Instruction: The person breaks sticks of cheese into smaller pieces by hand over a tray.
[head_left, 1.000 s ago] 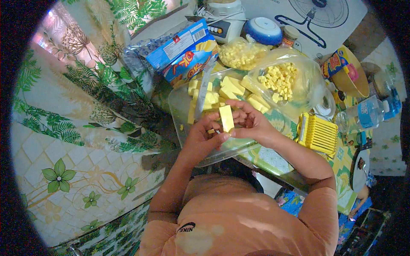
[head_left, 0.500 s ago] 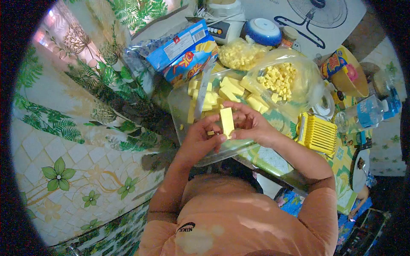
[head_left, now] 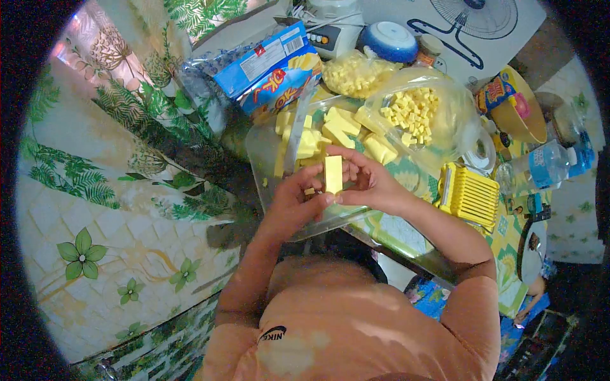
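A yellow cheese block (head_left: 333,175) stands upright between my two hands, above the front of the clear plastic tray (head_left: 270,213). My left hand (head_left: 297,202) is closed round its lower left side, thumb at the base. A small yellow bit (head_left: 309,191) shows by the left fingers. My right hand (head_left: 375,184) grips the block from the right, its index finger curled over the back. A long flat blade (head_left: 300,124) slants up just beyond my left knuckles; whether that hand holds it is hidden. More cheese pieces (head_left: 340,127) lie in the tray behind.
Cheese cubes (head_left: 413,114) fill an open plastic bag, with another bag of cubes (head_left: 356,75) behind. A yellow slotted slicer (head_left: 470,197) rests right of my forearm. A blue box (head_left: 273,73), blue bowl (head_left: 391,44) and water bottle (head_left: 549,164) stand around. Another person's arm (head_left: 532,301) shows at lower right.
The whole view has shifted slightly, moving the scene up and left. Both hands keep hold of the cheese block, with little change in their grip.
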Motion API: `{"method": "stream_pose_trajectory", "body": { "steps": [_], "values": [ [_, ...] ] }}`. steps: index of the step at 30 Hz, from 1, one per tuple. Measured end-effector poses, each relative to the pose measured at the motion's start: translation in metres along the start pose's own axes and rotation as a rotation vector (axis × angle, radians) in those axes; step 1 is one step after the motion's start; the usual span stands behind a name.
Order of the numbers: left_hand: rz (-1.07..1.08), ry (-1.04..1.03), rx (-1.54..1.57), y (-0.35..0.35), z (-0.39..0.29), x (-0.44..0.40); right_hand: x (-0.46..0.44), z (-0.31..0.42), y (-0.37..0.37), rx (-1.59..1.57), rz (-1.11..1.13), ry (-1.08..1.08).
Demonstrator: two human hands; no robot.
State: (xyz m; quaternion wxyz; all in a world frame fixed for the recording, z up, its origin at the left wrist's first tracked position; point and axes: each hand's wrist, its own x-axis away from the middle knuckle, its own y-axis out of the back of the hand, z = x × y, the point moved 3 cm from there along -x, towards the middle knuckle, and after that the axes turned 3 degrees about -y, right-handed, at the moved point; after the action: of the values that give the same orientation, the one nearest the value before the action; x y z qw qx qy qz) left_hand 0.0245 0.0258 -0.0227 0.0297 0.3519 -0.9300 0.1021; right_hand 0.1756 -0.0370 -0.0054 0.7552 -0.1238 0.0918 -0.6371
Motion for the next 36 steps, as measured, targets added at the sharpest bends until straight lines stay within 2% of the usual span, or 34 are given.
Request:
{"method": "stream_pose_trajectory", "body": {
  "steps": [6,15,21,24,30,33,36],
  "values": [
    [0.061,0.038,-0.013,0.002,0.002,0.002,-0.001,-0.01,0.006,0.089,0.073,0.015],
    [0.069,0.027,-0.022,-0.003,-0.007,0.006,0.001,0.003,0.003,-0.064,0.137,-0.031],
    [0.091,0.012,0.05,-0.004,-0.009,0.002,0.005,0.019,0.003,0.072,0.11,-0.042],
    [-0.045,-0.007,0.1,-0.002,-0.011,0.002,0.007,0.023,0.002,0.049,0.1,-0.063],
    [-0.014,-0.053,0.045,-0.001,-0.011,-0.002,0.008,0.031,-0.003,0.027,0.063,-0.076],
    [0.045,-0.051,0.121,-0.004,-0.008,-0.005,0.007,0.029,0.001,0.063,0.047,-0.057],
    [0.007,-0.047,0.001,-0.005,-0.007,-0.007,0.007,0.025,0.006,0.114,-0.09,-0.024]
  ]
}}
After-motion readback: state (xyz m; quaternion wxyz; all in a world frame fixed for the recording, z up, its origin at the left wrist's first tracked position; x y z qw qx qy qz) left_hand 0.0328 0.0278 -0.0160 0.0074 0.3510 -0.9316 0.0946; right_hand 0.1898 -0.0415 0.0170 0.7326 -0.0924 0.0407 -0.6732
